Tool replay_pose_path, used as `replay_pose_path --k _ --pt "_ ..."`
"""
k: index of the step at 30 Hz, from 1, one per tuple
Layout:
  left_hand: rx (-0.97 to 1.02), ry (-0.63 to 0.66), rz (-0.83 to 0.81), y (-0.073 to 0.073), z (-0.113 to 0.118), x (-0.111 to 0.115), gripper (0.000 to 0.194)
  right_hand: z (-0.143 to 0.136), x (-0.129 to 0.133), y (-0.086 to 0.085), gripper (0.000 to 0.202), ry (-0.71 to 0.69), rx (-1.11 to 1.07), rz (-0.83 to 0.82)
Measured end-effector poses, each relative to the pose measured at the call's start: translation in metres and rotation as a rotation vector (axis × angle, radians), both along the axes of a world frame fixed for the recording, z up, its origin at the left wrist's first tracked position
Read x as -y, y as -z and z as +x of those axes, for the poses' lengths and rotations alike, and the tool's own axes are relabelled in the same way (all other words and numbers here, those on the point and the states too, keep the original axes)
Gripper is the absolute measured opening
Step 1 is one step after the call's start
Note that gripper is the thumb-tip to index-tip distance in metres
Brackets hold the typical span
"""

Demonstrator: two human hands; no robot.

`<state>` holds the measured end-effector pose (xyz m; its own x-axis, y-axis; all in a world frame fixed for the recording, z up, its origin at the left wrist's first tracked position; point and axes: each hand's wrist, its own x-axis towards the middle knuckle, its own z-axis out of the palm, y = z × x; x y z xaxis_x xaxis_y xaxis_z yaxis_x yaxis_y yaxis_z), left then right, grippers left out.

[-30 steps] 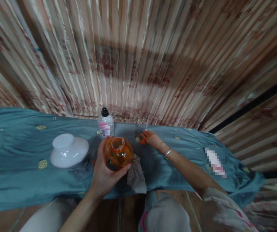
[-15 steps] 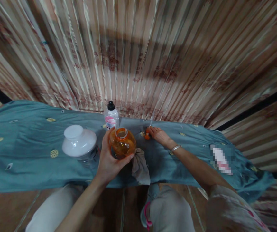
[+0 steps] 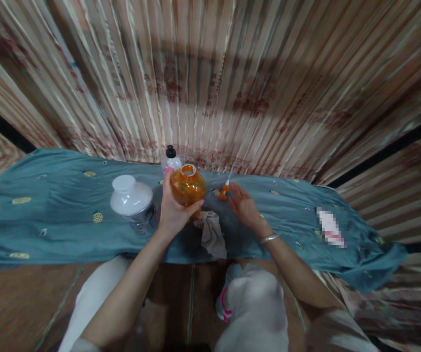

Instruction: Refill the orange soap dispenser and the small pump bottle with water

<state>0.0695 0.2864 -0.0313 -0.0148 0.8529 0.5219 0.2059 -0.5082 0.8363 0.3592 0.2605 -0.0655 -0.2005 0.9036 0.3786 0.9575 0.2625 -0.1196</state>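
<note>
An orange see-through bottle (image 3: 188, 188), its top uncapped, is held by my left hand (image 3: 173, 208), with the fingers behind it and the thumb on its lower right side. My right hand (image 3: 245, 205) has its fingers apart and holds nothing. Just left of those fingers, an orange pump head (image 3: 224, 191) with a thin clear tube rests on the cloth. Below the orange bottle lies a crumpled grey rag (image 3: 213, 234).
A large white jug (image 3: 131, 198) stands at the left on the teal cloth (image 3: 67, 210). Behind the orange bottle is a clear bottle with a black cap (image 3: 171, 152). A blurred white and pink item (image 3: 330, 229) lies at the right. A pleated curtain hangs behind.
My right hand has let go of the orange pump head, which now lies on the cloth. The orange bottle has risen in view with my left hand and overlaps the black-capped bottle more.
</note>
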Motion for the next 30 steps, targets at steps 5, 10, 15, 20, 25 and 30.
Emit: replay_pose_path --k 5,10,15,20,25,30 --pt "-0.015 -0.019 -0.085 0.012 0.005 -0.020 0.133 -0.036 0.036 -0.001 0.058 -0.039 -0.141 0.074" --pt "0.012 -0.050 -0.127 0.025 0.006 -0.031 0.143 -0.064 0.058 0.000 0.057 -0.059 -0.378 0.119" --pt "0.029 -0.029 -0.127 0.025 0.006 -0.028 0.157 -0.076 0.068 -0.004 0.057 -0.066 -0.394 0.077" --pt "0.018 -0.018 -0.129 0.017 0.005 -0.023 0.153 -0.083 0.074 -0.009 0.057 -0.054 -0.430 0.056" --pt "0.021 -0.016 -0.130 0.015 0.004 -0.024 0.149 -0.087 0.081 -0.015 0.052 -0.060 -0.475 0.023" --pt "0.036 0.003 -0.139 0.018 0.004 -0.024 0.150 -0.092 0.087 -0.020 0.051 -0.044 -0.512 0.009"
